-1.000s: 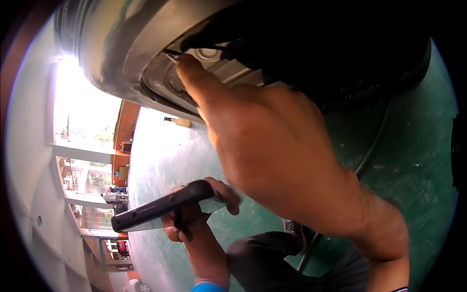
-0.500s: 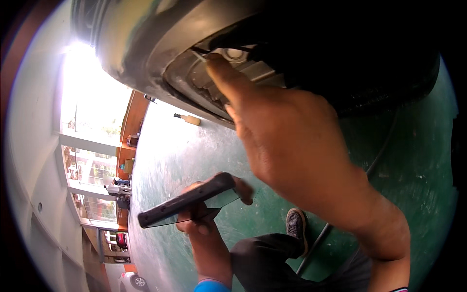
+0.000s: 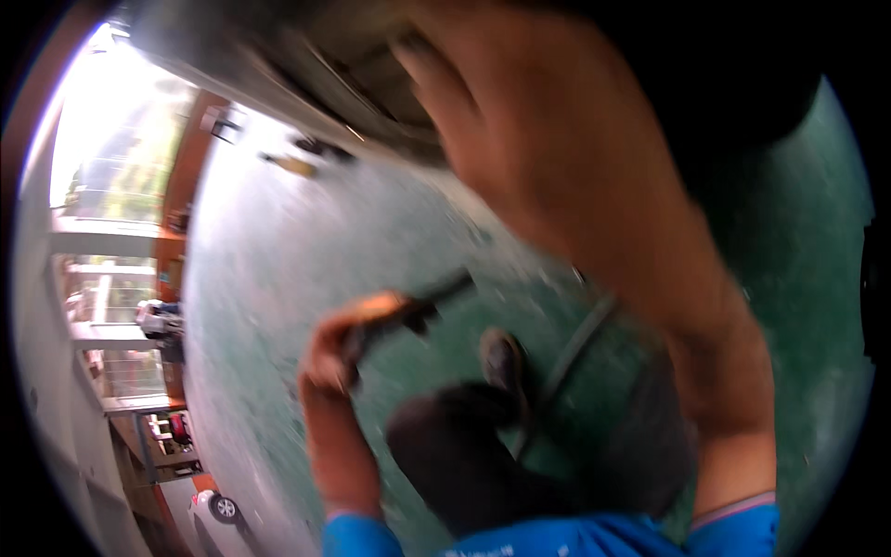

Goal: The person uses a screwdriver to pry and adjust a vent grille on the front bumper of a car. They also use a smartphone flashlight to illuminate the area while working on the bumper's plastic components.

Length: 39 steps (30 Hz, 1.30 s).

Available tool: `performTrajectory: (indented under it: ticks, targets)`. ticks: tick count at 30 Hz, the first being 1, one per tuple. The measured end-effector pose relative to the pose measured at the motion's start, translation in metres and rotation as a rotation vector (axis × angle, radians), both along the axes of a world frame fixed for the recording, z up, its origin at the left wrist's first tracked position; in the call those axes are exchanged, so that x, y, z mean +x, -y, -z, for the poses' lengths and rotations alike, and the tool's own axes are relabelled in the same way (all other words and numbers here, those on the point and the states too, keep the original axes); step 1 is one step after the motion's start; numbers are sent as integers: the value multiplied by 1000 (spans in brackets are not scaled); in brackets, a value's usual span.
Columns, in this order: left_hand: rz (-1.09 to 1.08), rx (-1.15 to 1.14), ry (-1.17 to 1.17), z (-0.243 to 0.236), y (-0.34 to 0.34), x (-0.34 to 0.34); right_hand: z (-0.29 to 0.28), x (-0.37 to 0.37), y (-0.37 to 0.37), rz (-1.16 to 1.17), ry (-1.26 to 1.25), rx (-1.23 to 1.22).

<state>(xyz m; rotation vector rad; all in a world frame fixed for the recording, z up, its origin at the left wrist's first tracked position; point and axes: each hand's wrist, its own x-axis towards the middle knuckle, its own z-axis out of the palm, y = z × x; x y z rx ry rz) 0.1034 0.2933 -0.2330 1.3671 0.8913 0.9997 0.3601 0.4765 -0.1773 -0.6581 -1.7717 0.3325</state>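
Note:
My left hand (image 3: 334,343) is closed round a flat, dark handheld device (image 3: 441,295), seen nearly edge-on above the green floor. It looks like a phone or tablet in a thick case; its face does not show. Higher up, my right hand (image 3: 529,102) reaches to the edge of a vehicle's dark body panel (image 3: 306,70), beside a curved recess. The right fingers are smeared by motion and partly out of sight, so whether they hold anything is unclear.
A dark hose or cable (image 3: 571,357) crosses the floor beside my shoe (image 3: 504,357). Farther off lies a yellowish bottle (image 3: 295,165) with a dark top. A white car (image 3: 218,506) stands at the lower left, and a window wall runs along the left.
My view has shifted and blurred. The device has turned in my left hand's grip, now thinner in view. My right hand appears higher in view, its pointing finger no longer sharp.

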Motion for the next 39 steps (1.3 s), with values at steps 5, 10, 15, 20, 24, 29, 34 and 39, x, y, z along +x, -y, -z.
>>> performTrajectory:
  ticks: [5, 10, 15, 20, 24, 29, 34, 39]
  targets:
    - [-37, -542, -201, 113, 11, 34, 13, 44, 1, -45, 18, -39]
    - [243, 135, -1046, 303, 46, 109, 32, 67, 12, -65, 69, -28]
    - [357, 529, -1081, 480, 37, 167, 49, 103, 30, -21, 87, -24]
    - [343, 667, -1152, 396, 14, 165, 9, 93, 27, 50, 161, -111]
    - [-51, 742, -1159, 253, -52, 120, -1, 80, 21, 48, 118, 15]
    - [-151, 1321, -975, -22, -119, 96, -4, 85, 28, 62, 175, -31]
    - [43, 1542, -993, -88, -140, 96, -11, 82, 39, 14, 143, -105]
    - [226, 1719, -893, -114, -173, 109, -19, 88, 47, 19, 126, -175]
